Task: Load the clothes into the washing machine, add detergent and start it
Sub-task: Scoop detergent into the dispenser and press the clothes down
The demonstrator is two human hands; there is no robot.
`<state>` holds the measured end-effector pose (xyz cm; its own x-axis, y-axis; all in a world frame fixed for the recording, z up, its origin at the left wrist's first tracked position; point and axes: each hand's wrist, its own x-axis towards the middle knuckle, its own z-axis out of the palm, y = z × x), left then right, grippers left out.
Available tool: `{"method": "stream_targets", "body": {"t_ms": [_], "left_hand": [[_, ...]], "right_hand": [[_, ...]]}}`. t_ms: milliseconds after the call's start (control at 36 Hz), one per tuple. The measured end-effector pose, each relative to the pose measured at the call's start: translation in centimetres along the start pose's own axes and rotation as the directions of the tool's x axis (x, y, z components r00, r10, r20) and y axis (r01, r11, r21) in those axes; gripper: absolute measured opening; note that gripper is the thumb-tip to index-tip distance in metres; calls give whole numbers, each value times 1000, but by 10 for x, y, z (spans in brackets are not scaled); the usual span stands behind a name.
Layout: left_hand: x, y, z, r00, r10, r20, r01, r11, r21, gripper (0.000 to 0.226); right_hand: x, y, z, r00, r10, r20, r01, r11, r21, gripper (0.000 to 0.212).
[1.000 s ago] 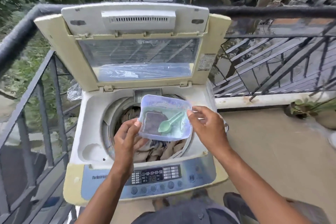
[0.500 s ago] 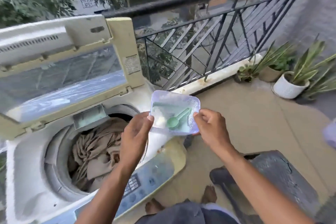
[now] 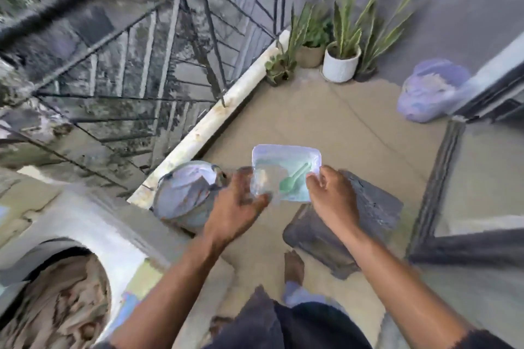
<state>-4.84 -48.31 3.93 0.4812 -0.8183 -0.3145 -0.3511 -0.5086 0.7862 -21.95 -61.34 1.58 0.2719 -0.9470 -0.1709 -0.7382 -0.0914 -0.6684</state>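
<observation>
Since a second ago, both hands have carried the detergent box (image 3: 286, 173) away from over the drum, off to the right of the washing machine (image 3: 85, 224), and it now hangs above the balcony floor (image 3: 326, 122).

Going left to right from the washing machine: its drum sits at the lower left with the clothes (image 3: 56, 300) already inside, a crumpled beige heap. Just right of the machine a lidded bucket (image 3: 187, 193) stands on the floor. Next comes my left hand (image 3: 238, 201), fingers curled round the box's left edge, then the box itself, then my right hand (image 3: 330, 195), fingertips pinching its right edge. Under the right hand, further from the machine, lies a dark slab (image 3: 374, 207).

Loading looks done; I judge that I am in the detergent step, and the box looks lidded, though blur makes that uncertain. The next move calls for prying the lid off, one hand steadying the base, then scooping and bringing the box back over the machine without spilling.

The box is a shallow, translucent, rounded rectangle, bluish at the rim. A green spoon (image 3: 295, 178) lies slanted inside, with what seems pale powder beneath.
</observation>
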Motion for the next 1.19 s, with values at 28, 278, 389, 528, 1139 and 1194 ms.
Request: {"method": "stream_targets", "body": {"t_ms": [28,278,389,528,1139,1194], "left_hand": [[9,6,12,999,7,39,-7,1000,2,52],[96,32,138,923,-68,379,13,990,144,66],[129,22,196,883,-125,453,50,983,174,74],[162,5,263,831,-168,530,69,977,201,89],[213,8,347,648,-353,675,62,907,416,80],[214,6,340,683,-366,632,100,904,416,78]], "right_hand": [[5,12,-5,999,42,17,-42,999,-10,36],[52,118,-30,917,360,173,-371,928,34,55],[70,171,-30,860,471,195,-491,869,65,59],[86,228,-24,810,553,195,-579,806,118,61],[118,314,13,722,671,171,-692,691,210,61],[114,309,10,733,672,105,-679,712,180,61]]}}
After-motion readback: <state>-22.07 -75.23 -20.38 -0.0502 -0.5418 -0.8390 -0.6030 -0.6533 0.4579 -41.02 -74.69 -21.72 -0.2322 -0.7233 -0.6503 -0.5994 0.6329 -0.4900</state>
